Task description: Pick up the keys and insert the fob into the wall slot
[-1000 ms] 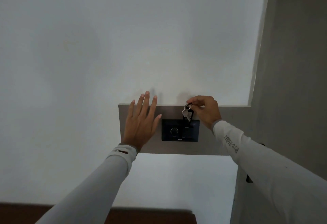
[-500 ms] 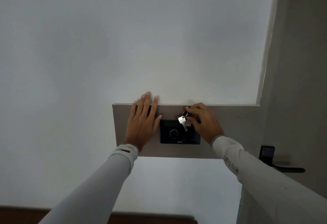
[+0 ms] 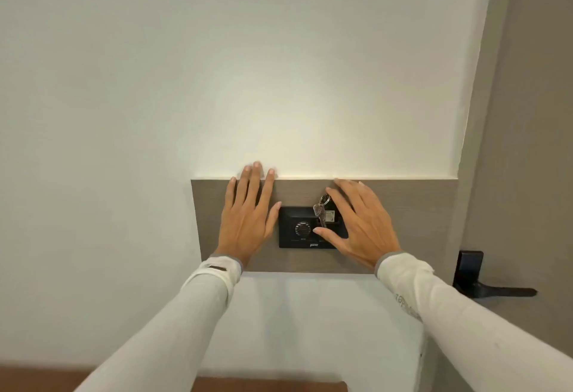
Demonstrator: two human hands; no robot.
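Note:
A black wall unit (image 3: 297,238) with a round dial is set into a grey-brown wood panel (image 3: 415,221). Silver keys (image 3: 319,213) hang from a ring at the unit's top right, where the fob sits in the slot; the fob itself is mostly hidden. My right hand (image 3: 362,224) hovers just right of the keys, fingers spread, thumb tip over the unit's face, holding nothing. My left hand (image 3: 248,218) lies flat on the panel to the left of the unit, fingers apart and reaching past the panel's top edge.
White wall fills the space above and left of the panel. A grey door stands on the right with a black handle (image 3: 483,283). A brown wooden edge (image 3: 266,387) shows at the bottom.
My right hand has let go of the keys and opened; the keys now hang from the slot on their own. The wall is brighter. My left hand has stayed flat.

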